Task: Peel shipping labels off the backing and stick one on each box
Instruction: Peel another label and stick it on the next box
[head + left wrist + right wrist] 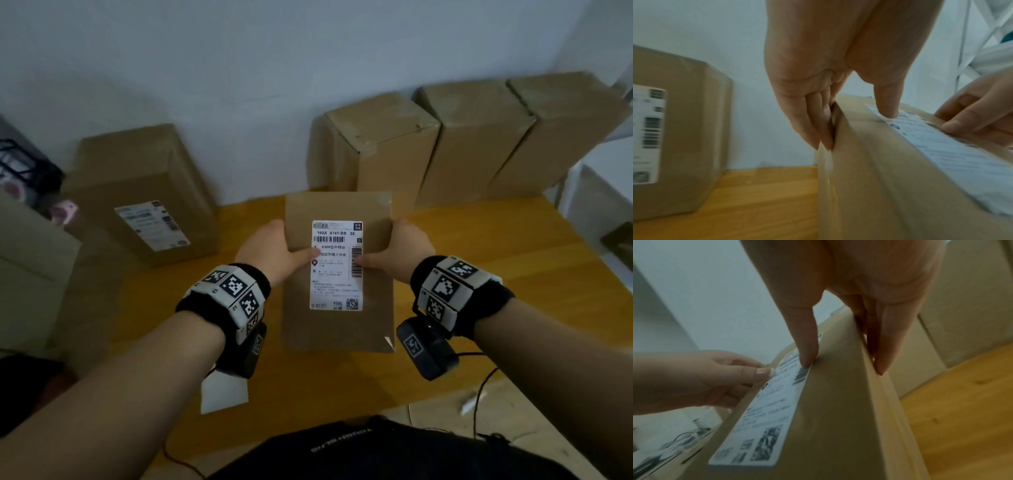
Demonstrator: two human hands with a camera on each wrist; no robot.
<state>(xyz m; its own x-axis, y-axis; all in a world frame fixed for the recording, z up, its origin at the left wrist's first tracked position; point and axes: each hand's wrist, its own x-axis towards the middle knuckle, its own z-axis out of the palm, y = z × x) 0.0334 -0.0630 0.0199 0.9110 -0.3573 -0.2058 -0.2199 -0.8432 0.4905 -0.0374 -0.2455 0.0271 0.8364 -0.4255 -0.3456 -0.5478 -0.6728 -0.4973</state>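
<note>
A brown cardboard box (pixel 339 335) is at the middle of the wooden table (pixel 496 257), between my two hands. A white shipping label (pixel 337 274) lies flat on its top face. My left hand (pixel 270 251) grips the box's left edge, fingers down the side (pixel 818 121) and thumb (pixel 888 105) pressing on the label (pixel 951 154). My right hand (pixel 404 250) grips the right edge the same way, its thumb (pixel 805 345) on the label's barcode (pixel 801 374). Whether the box touches the table is hidden.
A box (pixel 144 164) that carries a label (pixel 152 224) stands at the left. Three plain boxes (pixel 387 147) (pixel 476 137) (pixel 565 126) line the wall at the back right. A white sheet (pixel 224 394) lies at the table's front edge. A white shelf (pixel 599 188) stands at the right.
</note>
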